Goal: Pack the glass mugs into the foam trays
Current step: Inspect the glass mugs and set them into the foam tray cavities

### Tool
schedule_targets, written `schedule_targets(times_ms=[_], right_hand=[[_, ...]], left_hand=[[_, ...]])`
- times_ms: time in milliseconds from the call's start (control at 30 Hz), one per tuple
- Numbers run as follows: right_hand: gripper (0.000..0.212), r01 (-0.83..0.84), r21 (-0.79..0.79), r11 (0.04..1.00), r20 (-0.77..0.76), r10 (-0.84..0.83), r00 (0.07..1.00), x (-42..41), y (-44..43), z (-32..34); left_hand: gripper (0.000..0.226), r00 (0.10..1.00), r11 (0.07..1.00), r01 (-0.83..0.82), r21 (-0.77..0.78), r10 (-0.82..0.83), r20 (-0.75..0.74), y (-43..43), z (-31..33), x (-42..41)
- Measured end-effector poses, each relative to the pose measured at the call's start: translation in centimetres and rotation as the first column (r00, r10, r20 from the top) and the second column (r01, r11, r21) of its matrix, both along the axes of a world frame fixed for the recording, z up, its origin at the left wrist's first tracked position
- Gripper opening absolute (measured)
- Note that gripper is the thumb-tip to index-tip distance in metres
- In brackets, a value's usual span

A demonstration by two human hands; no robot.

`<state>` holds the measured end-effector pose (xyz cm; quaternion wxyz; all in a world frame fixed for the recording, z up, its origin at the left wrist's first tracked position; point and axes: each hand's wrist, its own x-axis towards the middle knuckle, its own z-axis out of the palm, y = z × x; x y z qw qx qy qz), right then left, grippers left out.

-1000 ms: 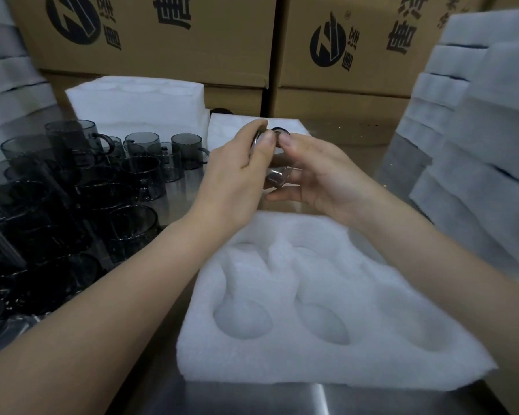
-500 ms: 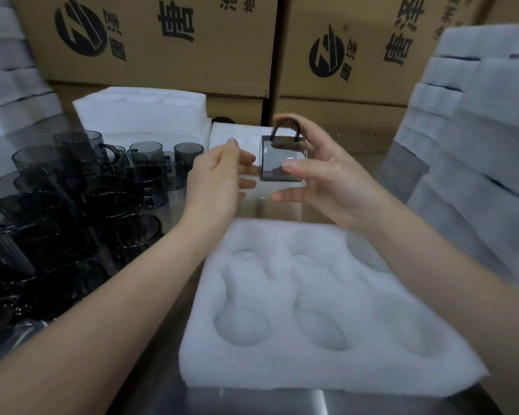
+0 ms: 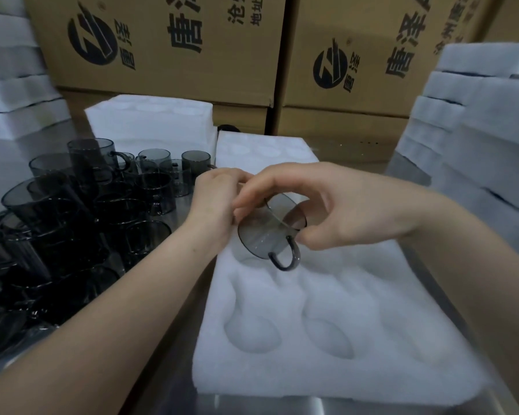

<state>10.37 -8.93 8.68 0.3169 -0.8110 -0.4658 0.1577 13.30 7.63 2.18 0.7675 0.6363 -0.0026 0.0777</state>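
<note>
A smoky grey glass mug (image 3: 267,235) is tilted on its side, handle pointing down toward me, just above the far left pocket of the white foam tray (image 3: 372,339). My right hand (image 3: 327,208) grips the mug from above, with fingers curled over its rim and body. My left hand (image 3: 216,202) is at the mug's left side, fingers curled against it; the exact contact is hidden by my right hand. Several more grey glass mugs (image 3: 81,211) stand crowded on the table to the left.
More foam trays (image 3: 150,121) lie behind the mugs and behind the tray in front of me. Stacks of foam trays (image 3: 477,139) rise at the right and at the far left. Brown cardboard boxes (image 3: 357,55) form a wall at the back.
The mug was held upright between both hands with its handle up. It has come down toward the tray and turned onto its side, handle now down. My left hand closed in on it.
</note>
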Motion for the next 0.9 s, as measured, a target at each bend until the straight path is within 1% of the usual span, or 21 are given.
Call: schedule_targets(times_ms=[33,67,100,133,167,200,233,267,367,467,533,633,767,833,900], right_hand=[[0.075,0.001,-0.024,1.000,-0.002,-0.001,1.000,-0.2,0.2,0.0],[0.075,0.003,-0.046,0.999,-0.001,-0.003,1.000,-0.5,0.4,-0.1],[0.073,0.005,-0.062,0.998,0.003,-0.005,1.000,-0.8,0.8,-0.3],[0.070,0.009,-0.068,0.998,0.016,-0.008,1.000,-1.0,1.2,-0.6],[0.067,0.016,-0.067,0.998,0.036,-0.013,0.999,-1.1,1.5,-1.0],[0.064,0.024,-0.064,0.998,0.057,-0.021,0.998,-1.2,1.8,-1.3],[0.060,0.034,-0.062,0.998,0.065,-0.030,0.997,-1.3,2.0,-1.5],[0.057,0.040,-0.058,0.997,0.059,-0.037,0.998,-1.3,2.1,-1.7],[0.052,0.055,-0.052,0.997,0.024,-0.054,0.998,-1.4,2.0,-2.0],[0.053,0.062,-0.076,0.995,0.062,-0.058,0.996,-1.4,1.6,-2.1],[0.056,0.055,-0.116,0.992,0.061,-0.048,0.997,-1.2,1.6,-2.0],[0.062,0.047,-0.169,0.984,-0.008,-0.049,0.999,-0.8,1.7,-2.1],[0.066,0.040,-0.180,0.983,-0.076,-0.055,0.996,-0.3,1.7,-2.7],[0.067,0.064,-0.171,0.983,-0.066,-0.076,0.995,-0.1,1.7,-3.0],[0.064,0.106,-0.168,0.980,-0.014,-0.110,0.994,0.2,1.6,-3.2]], left_hand=[[0.014,0.998,0.998,-0.002,0.057,0.005,-0.064,-0.1,0.1,0.2],[0.012,0.992,0.992,-0.045,0.117,0.059,-0.114,-0.1,0.5,0.1],[0.016,0.993,0.991,-0.077,0.114,0.086,-0.076,0.0,0.1,0.5],[0.016,0.991,0.998,-0.068,-0.009,0.066,-0.113,-0.1,0.3,0.5],[0.013,0.994,0.995,-0.074,-0.059,0.070,-0.078,-0.1,0.4,0.2],[0.014,0.989,0.992,-0.110,-0.061,0.103,-0.103,-0.1,0.4,0.0],[0.016,0.984,0.985,-0.133,-0.108,0.117,-0.137,0.2,0.4,-0.1],[0.018,0.981,0.983,-0.124,-0.135,0.100,-0.169,0.2,0.4,-0.3],[0.021,0.980,0.985,-0.109,-0.135,0.084,-0.180,0.4,0.3,-0.3],[0.025,0.972,0.981,-0.126,-0.144,0.093,-0.217,0.7,0.0,-0.3],[0.024,0.968,0.974,-0.134,-0.184,0.089,-0.233,0.8,-0.3,-0.1],[0.025,0.955,0.968,-0.164,-0.189,0.108,-0.276,1.0,-0.7,0.1],[0.026,0.930,0.949,-0.218,-0.228,0.131,-0.344,1.2,-1.2,0.5],[0.027,0.926,0.940,-0.230,-0.252,0.131,-0.354,1.1,-1.3,0.6],[0.025,0.931,0.939,-0.229,-0.256,0.134,-0.340,1.0,-1.3,0.5]])
